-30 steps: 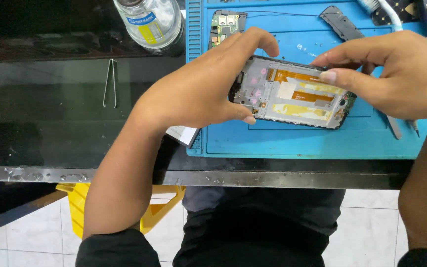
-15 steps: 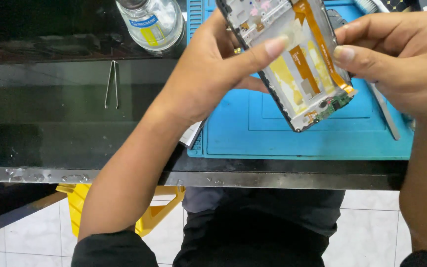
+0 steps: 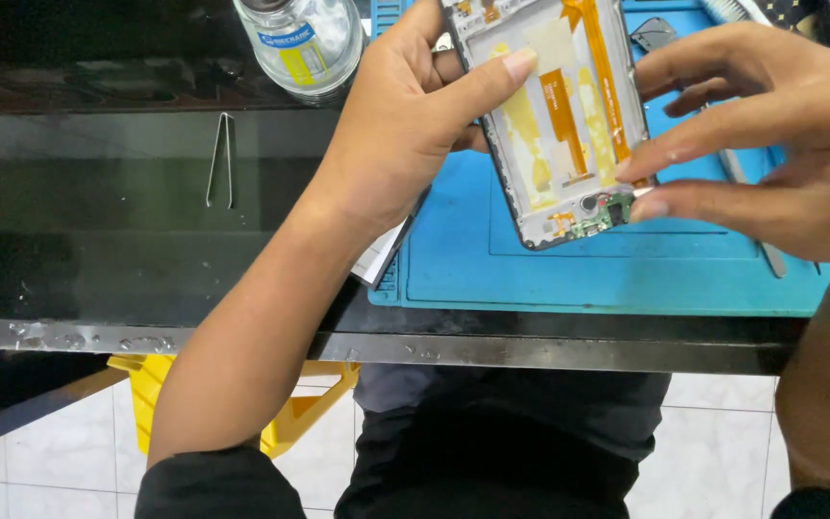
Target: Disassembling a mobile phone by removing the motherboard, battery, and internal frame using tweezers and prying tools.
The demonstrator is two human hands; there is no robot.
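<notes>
My left hand (image 3: 405, 125) grips an opened phone frame (image 3: 554, 115), held upright above the blue work mat (image 3: 578, 264), with its inner side facing me. Yellow and orange flex cables run down its middle, and a small green board sits at its lower end. The thumb presses across the frame's upper left. My right hand (image 3: 770, 144) is at the frame's lower right corner, thumb and forefinger pinched at the edge beside the small board. Whether they hold a tiny part I cannot tell.
A clear glass bottle (image 3: 302, 43) stands at the back of the dark glass table (image 3: 98, 192). Metal tweezers (image 3: 221, 159) lie left of my arm. A thin metal tool (image 3: 756, 221) rests on the mat under my right hand. A yellow stool (image 3: 290, 413) stands below.
The phone frame was lifted off the mat and turned from lying crosswise to standing lengthwise. My right hand moved from its top edge down to the lower right corner.
</notes>
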